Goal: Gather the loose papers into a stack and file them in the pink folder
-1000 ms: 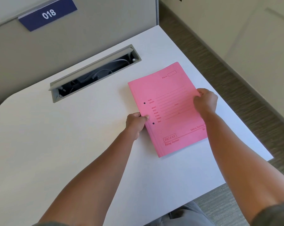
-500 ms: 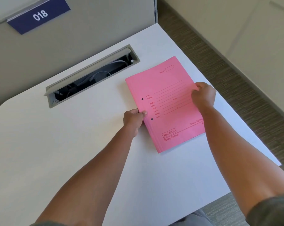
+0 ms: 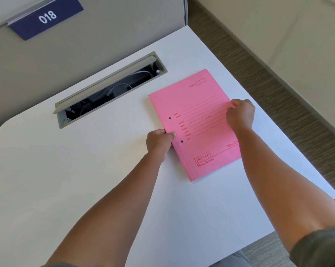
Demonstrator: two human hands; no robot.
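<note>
A closed pink folder (image 3: 195,124) is seen lying flat on a white counter (image 3: 85,170), toward its right side and turned slightly clockwise. Its cover is printed with form lines, two punched holes near the spine, and the words "DELUXE Filing System". The spine edge is pinched by the left hand (image 3: 159,142), thumb on top of the cover, fingers curled beneath. The opposite long edge is gripped by the right hand (image 3: 240,114), its fingers curled over the cover. No loose papers can be made out. Behind the folder, an open cable tray (image 3: 109,89) with grey wires is set into the counter. A blue plate (image 3: 46,17) marked "018" is fixed to the grey partition behind.
</note>
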